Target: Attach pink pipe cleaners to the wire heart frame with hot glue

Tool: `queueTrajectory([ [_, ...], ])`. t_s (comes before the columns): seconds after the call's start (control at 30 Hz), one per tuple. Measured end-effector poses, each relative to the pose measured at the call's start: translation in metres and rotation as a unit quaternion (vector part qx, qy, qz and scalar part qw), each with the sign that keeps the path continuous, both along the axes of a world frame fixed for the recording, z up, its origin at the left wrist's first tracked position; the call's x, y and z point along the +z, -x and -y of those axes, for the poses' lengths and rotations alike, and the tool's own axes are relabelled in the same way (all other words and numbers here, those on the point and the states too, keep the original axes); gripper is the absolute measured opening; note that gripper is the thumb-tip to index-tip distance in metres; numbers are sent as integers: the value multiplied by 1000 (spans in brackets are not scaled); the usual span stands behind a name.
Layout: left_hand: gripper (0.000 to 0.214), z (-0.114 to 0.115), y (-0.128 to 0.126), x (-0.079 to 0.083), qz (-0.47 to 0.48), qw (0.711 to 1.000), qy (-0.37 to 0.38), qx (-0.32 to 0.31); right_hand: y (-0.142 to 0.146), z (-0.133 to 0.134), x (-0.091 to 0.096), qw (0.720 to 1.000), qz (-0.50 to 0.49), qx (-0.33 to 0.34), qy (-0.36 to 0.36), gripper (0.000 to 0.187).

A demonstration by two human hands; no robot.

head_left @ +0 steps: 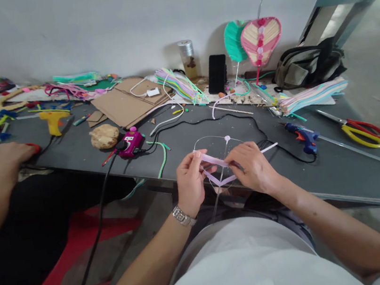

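Observation:
Between my hands is a thin wire frame (207,137), rounded in outline, with a small lilac knot at its top and a straight stem running down. Lilac pipe cleaners (214,160) span its lower part, some bent into a V. My left hand (191,176) pinches the frame's left side, where the pipe-cleaner ends meet it. At the other side, my right hand (250,164) has its fingers closed on the lilac pipe cleaners. A pale pipe-cleaner end sticks out past the right knuckles. The fingertips partly hide the grip points.
A blue glue gun (304,137), a clear glue stick and scissors (361,131) lie to the right. Left stand a purple device (131,144) and a yellow glue gun (54,121). Finished fans (260,39), a phone (217,74) and pipe-cleaner bundles line the back. A co-worker's hands (6,155) are far left.

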State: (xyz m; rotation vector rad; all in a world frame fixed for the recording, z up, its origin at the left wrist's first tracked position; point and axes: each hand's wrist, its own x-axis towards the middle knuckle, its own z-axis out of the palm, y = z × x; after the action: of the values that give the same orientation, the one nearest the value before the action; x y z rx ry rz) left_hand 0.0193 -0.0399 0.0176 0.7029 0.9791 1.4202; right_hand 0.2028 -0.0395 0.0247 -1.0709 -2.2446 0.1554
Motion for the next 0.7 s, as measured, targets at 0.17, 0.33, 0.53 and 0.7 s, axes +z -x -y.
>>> queueTrajectory([
  [0.17, 35, 0, 1, 1, -7, 1000, 1, -2, 0, -1, 6, 1000, -2, 12, 14, 17],
  [0.33, 34, 0, 2, 1, -7, 1000, -5, -2, 0, -1, 13, 999, -1, 13, 29, 14],
  [0.53, 32, 1, 2, 2, -6, 1000, -11, -9, 1, 0, 18, 999, -4, 11, 52, 15],
  [0.7, 33, 2, 2, 3, -11, 1000, -10, -9, 0, 0, 22, 996, -33, 1, 81, 16],
])
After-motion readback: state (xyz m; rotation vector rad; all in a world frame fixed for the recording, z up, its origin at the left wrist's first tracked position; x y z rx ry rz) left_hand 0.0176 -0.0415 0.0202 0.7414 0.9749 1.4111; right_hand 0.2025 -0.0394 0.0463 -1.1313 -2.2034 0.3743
